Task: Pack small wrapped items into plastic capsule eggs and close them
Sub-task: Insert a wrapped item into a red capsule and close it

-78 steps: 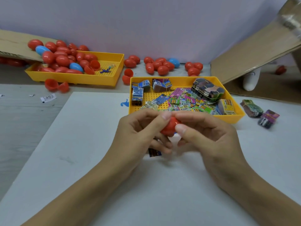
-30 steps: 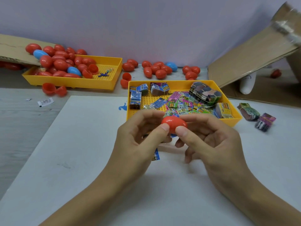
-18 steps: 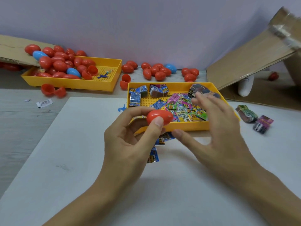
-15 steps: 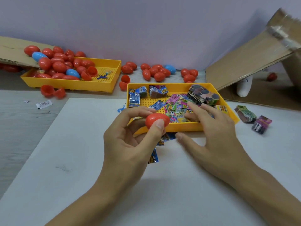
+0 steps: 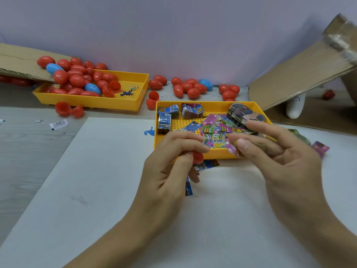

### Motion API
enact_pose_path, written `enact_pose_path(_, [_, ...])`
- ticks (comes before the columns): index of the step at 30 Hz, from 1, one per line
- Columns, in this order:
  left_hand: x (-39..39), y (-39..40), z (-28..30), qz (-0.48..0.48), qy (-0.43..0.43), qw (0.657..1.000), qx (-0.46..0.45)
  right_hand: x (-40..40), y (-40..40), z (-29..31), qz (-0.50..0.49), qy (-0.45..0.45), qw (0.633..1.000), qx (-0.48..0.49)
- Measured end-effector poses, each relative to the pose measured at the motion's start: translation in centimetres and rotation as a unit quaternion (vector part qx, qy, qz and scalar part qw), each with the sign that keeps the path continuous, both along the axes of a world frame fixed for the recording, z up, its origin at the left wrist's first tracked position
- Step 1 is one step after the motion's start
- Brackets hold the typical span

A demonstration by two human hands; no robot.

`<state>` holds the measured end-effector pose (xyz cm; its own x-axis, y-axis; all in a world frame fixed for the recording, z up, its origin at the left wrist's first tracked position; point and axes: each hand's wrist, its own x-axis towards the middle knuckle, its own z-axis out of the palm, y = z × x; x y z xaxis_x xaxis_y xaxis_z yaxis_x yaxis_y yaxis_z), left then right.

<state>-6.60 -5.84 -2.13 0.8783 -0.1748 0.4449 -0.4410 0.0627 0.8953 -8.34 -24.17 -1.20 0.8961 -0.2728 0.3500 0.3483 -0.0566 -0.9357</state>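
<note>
My left hand (image 5: 168,167) grips a red capsule egg (image 5: 198,157), mostly hidden by its curled fingers, just in front of the near yellow tray (image 5: 218,155). That tray holds several small colourful wrapped items (image 5: 214,126). My right hand (image 5: 280,163) hovers over the tray's front right corner. It pinches a small pink wrapped item (image 5: 232,148) between thumb and fingertips. The item is blurred. Two loose blue wrapped items (image 5: 209,164) lie on the white board under my left hand.
A second yellow tray (image 5: 123,105) at the back left is heaped with red and blue eggs (image 5: 77,81). More eggs (image 5: 190,88) lie along the wall. Open red halves (image 5: 69,110) sit left. Cardboard flaps (image 5: 301,74) lean at right, with wrapped packs (image 5: 321,148) beside my right hand.
My right hand let go of the egg, reached into the near tray and came back pinching a pink wrapped item. My left hand kept the egg and lowered it.
</note>
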Motion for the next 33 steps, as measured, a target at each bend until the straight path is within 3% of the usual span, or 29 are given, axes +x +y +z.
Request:
enact_pose_path(3, [0.0,0.0,0.0,-0.014,0.014,1.000,0.023,-0.5,0.7,-0.1,0.057,0.062,0.992,0.090])
enact_pose_path(6, [-0.3,-0.3,0.2,-0.018,0.003,0.998,0.064,-0.8,1.2,-0.4,0.091,0.109,0.983,0.114])
enact_pose_path(16, [-0.1,-0.7,-0.3,-0.033,0.015,0.998,0.058,-1.5,2.3,0.2,0.171,0.116,0.970,0.132])
enact_pose_path(19, [0.3,-0.5,-0.3,-0.030,0.044,0.998,0.025,-1.4,2.2,0.3,0.159,0.094,0.978,0.100])
enact_pose_path(22, [0.3,-0.4,-0.3,-0.023,0.039,0.999,0.016,-1.6,2.1,0.4,0.112,0.041,0.993,0.000])
enact_pose_path(29, [0.2,-0.5,-0.3,-0.013,0.008,1.000,0.017,-1.7,1.9,0.2,0.040,-0.053,0.991,-0.120])
enact_pose_path(33, [0.1,-0.4,-0.4,0.004,-0.015,0.999,0.032,-1.8,1.8,0.3,0.068,-0.049,0.989,-0.121])
